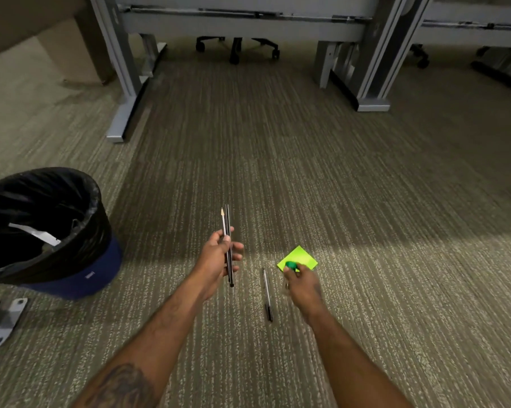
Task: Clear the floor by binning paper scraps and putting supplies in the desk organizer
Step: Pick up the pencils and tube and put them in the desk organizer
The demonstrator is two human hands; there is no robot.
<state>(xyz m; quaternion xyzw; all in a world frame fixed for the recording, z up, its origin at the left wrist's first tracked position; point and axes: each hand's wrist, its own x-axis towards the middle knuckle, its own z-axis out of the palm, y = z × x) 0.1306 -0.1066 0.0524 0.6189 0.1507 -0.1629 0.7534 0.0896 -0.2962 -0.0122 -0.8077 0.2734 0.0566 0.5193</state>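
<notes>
Supplies lie scattered on a striped carpet floor (366, 201): one pen (267, 293) rests between the person's two hands, just beside one bright green sticky-note pad (303, 257). The left hand (216, 260) is closed around two slim writing sticks, a pencil (223, 222) and a dark pen (227, 219), held upright. The right hand (303, 285) pinches one small green object (291, 265) over the pad; what it is cannot be told. One bin (42, 231), black-lined, stands at left with one pale scrap (36, 234) inside. Grey desk legs (124, 83) and chair casters (236, 50) fill the background.
</notes>
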